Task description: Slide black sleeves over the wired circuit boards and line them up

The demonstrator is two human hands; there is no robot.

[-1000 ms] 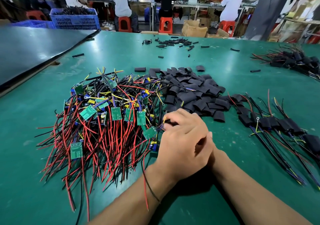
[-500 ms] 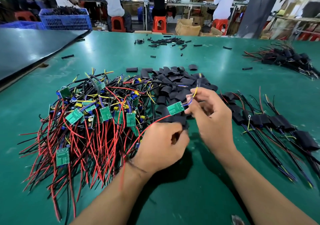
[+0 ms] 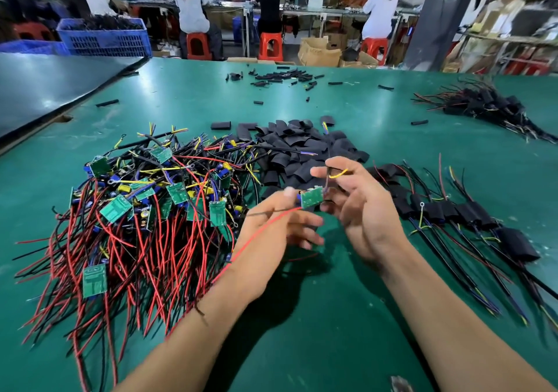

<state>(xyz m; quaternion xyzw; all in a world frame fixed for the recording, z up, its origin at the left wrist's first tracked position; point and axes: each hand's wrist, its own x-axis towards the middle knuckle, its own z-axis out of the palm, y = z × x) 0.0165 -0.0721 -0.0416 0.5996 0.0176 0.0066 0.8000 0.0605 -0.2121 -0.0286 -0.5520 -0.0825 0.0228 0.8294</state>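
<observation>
A small green circuit board (image 3: 311, 197) with red, black and yellow wires hangs in the air between my hands. My left hand (image 3: 271, 228) holds its red and black wires near the board; the hand is blurred. My right hand (image 3: 359, 204) pinches the board's far end and its yellow wire. A big heap of wired boards (image 3: 136, 210) lies at the left. A pile of flat black sleeves (image 3: 296, 150) lies behind my hands. Sleeved boards (image 3: 453, 210) lie in a row at the right.
The green table (image 3: 302, 331) reaches to the far edge. Loose small sleeves (image 3: 280, 77) are scattered at the back. Another bundle of sleeved boards (image 3: 489, 104) lies at the far right. A dark panel (image 3: 45, 83) covers the left corner. People sit at benches beyond.
One board has been lifted out of the heap. Both hands have risen off the table with it, and the right hand has shifted its hold along the yellow wire.
</observation>
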